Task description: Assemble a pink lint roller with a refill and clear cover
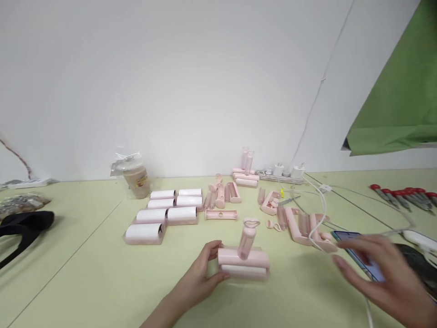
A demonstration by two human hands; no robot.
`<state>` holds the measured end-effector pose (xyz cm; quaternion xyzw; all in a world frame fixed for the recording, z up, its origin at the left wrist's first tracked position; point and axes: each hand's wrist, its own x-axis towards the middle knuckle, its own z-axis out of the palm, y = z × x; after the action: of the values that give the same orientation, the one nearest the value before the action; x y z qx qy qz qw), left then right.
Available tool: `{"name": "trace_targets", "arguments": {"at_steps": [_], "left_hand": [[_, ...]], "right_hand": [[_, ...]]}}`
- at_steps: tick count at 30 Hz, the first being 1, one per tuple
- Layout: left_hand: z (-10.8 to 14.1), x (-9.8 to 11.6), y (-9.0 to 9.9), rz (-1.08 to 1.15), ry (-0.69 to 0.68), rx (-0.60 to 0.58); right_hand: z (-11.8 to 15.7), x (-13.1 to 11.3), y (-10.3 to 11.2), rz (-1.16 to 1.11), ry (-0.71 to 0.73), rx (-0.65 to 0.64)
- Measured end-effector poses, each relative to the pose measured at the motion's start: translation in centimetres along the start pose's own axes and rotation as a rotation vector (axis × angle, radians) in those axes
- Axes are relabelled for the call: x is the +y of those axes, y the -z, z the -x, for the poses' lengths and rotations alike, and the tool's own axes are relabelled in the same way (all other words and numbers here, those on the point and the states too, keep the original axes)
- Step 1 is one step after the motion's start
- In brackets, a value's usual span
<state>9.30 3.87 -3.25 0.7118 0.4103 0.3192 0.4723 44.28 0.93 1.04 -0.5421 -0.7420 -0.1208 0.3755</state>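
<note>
Near the table's front, my left hand [201, 273] grips the left end of a pink lint roller [243, 260], whose clear pink handle with a heart-shaped loop points up. My right hand [382, 269], blurred, is over the phone [362, 257] at the right with fingers apart and nothing between them. Just left of it lie pink shell parts [296, 228] and a white cable [322, 214]. Behind the roller is a long pink tray part [221, 214]. Small pink handle pieces [273, 225] lie to its right.
Several white rolls in pink cases [144, 232] stand left of centre. A bagged cup [136, 180], assembled rollers [246, 177] and a power strip [280, 177] are near the wall. Red-ended tools [403, 197] lie far right, a black item [25, 228] far left.
</note>
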Motion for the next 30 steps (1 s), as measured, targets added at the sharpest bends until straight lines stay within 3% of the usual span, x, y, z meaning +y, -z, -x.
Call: {"name": "trace_targets", "arguments": {"at_steps": [2,4,7,10,14,21,27,30], "left_hand": [[0.0,0.1,0.1,-0.017,-0.005,0.016],[0.0,0.1,0.4,-0.022,0.004,0.031],[-0.1,-0.1,1.0,0.000,0.005,0.049],[-0.4,-0.4,1.6,0.025,-0.012,0.083],[-0.9,-0.9,2.3,0.024,0.010,0.136],[-0.8,-1.1,2.5,0.076,-0.008,0.127],[-0.6,-1.1,2.7,0.050,0.048,0.142],[-0.6,-0.8,2.8,0.062,0.040,0.134]], "right_hand": [[-3.8,-4.4,-1.8,-0.157,0.094,-0.267],[-6.6,-8.1,-3.5,-0.216,0.004,-0.532],[-8.6,-11.3,-5.8,-0.245,0.020,-0.707],[-9.1,-12.2,-7.4,-0.309,0.069,-0.665],[-9.3,-11.9,-8.3,-0.359,-0.023,-0.547],[-9.5,-12.0,-8.4,-0.477,-0.048,-0.547],[-10.3,-10.1,-5.7,-0.740,-0.339,-0.188],[-10.8,-9.1,-4.8,-0.800,-0.354,-0.100]]}}
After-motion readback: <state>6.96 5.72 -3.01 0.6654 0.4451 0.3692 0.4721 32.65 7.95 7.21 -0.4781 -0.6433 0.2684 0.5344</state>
